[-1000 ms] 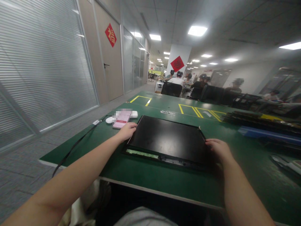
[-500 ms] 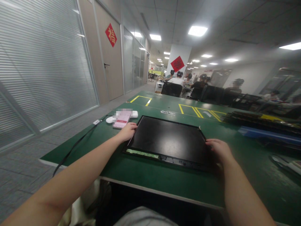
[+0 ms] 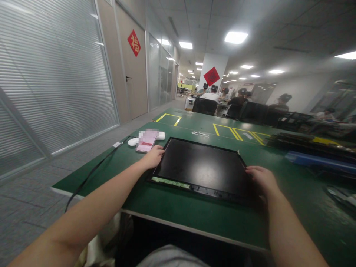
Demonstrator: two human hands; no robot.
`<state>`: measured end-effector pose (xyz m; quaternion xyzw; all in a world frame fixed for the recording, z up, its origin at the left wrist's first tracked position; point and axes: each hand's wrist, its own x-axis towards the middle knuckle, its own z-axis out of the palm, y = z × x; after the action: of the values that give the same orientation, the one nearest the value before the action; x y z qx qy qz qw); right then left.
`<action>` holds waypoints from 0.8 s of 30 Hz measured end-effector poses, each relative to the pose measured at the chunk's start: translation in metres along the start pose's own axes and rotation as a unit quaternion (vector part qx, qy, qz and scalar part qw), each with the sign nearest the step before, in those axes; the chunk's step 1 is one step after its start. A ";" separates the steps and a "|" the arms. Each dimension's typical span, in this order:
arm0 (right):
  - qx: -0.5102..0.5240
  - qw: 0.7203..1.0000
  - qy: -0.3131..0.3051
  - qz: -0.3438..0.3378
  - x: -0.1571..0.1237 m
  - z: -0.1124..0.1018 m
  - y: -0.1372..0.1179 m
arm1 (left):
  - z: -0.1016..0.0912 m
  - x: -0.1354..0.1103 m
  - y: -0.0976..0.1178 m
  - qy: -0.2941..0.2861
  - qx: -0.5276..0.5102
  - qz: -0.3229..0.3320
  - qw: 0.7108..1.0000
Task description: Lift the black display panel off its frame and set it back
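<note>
A flat black display panel [image 3: 201, 167] lies on the green table [image 3: 178, 211], with a strip of green circuit board along its near edge. My left hand [image 3: 152, 157] grips the panel's left edge, fingers curled over it. My right hand [image 3: 262, 179] grips the right edge the same way. Both forearms reach in from the bottom of the view.
A pink phone [image 3: 146, 142] and a white device [image 3: 132, 141] with a black cable [image 3: 91, 171] lie left of the panel. Dark trays [image 3: 303, 142] and a blue strip [image 3: 319, 160] sit at the right. Several people sit at desks beyond the table. A glass wall runs along the left.
The panel's far edge has come down, and it now lies flatter on the table. Both hands keep their places on its edges. The view has shifted a little.
</note>
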<state>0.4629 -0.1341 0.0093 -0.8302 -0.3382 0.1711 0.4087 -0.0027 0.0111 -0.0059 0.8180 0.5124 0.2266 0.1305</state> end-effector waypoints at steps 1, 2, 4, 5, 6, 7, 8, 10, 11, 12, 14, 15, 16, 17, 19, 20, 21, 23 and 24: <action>-0.010 1.000 0.001 -0.001 -0.001 0.000 -0.002 | 0.000 -0.001 0.000 0.002 0.003 0.007 1.000; -0.020 1.000 0.002 -0.003 -0.002 -0.001 -0.003 | 0.000 -0.002 0.000 0.006 0.004 0.018 1.000; -0.036 0.999 0.004 -0.009 -0.004 -0.002 -0.005 | -0.003 -0.005 0.002 0.018 0.007 0.054 0.998; -0.039 0.999 0.003 -0.012 -0.004 -0.002 -0.006 | -0.005 -0.007 0.004 0.018 0.008 0.078 0.997; -0.039 0.999 0.002 -0.014 -0.004 -0.002 -0.006 | -0.008 -0.009 0.006 0.012 0.009 0.104 0.994; -0.038 0.999 0.002 -0.019 -0.004 -0.003 -0.005 | -0.012 -0.012 0.009 -0.009 0.007 0.133 0.991; -0.041 0.999 0.005 -0.025 -0.003 -0.002 -0.005 | -0.017 -0.014 0.013 -0.035 0.001 0.162 0.986; -0.055 0.997 0.020 -0.047 -0.003 -0.002 -0.005 | -0.027 -0.020 0.019 -0.091 -0.026 0.212 0.973; -0.060 0.996 0.025 -0.065 -0.003 -0.001 -0.005 | -0.031 -0.022 0.022 -0.113 -0.039 0.230 0.966; -0.062 0.994 0.024 -0.088 -0.004 0.001 -0.005 | -0.035 -0.024 0.025 -0.127 -0.049 0.242 0.961; -0.049 0.988 -0.001 -0.143 -0.006 0.004 -0.006 | -0.041 -0.027 0.027 -0.147 -0.060 0.250 0.955; -0.040 0.985 -0.024 -0.168 -0.007 0.006 -0.007 | -0.043 -0.028 0.028 -0.156 -0.062 0.250 0.954; -0.034 0.981 -0.049 -0.187 -0.008 0.009 -0.007 | -0.044 -0.029 0.028 -0.165 -0.061 0.248 0.953; -0.032 0.977 -0.075 -0.198 -0.009 0.011 -0.006 | -0.045 -0.029 0.027 -0.173 -0.059 0.246 0.952; -0.037 0.971 -0.119 -0.203 -0.009 0.014 -0.006 | -0.046 -0.029 0.026 -0.187 -0.055 0.244 0.950; -0.040 0.970 -0.132 -0.201 -0.009 0.015 -0.005 | -0.046 -0.028 0.025 -0.193 -0.056 0.245 0.948; -0.041 0.970 -0.137 -0.198 -0.009 0.016 -0.005 | -0.046 -0.028 0.024 -0.197 -0.058 0.249 0.947; -0.042 0.971 -0.133 -0.192 -0.008 0.016 -0.004 | -0.046 -0.027 0.024 -0.199 -0.067 0.257 0.943; -0.043 0.973 -0.128 -0.188 -0.008 0.016 -0.005 | -0.046 -0.027 0.024 -0.198 -0.071 0.261 0.942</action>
<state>0.4465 -0.1289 0.0036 -0.7396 -0.5453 0.1813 0.3504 -0.0174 -0.0246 0.0386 0.9399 0.2277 0.1219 0.2235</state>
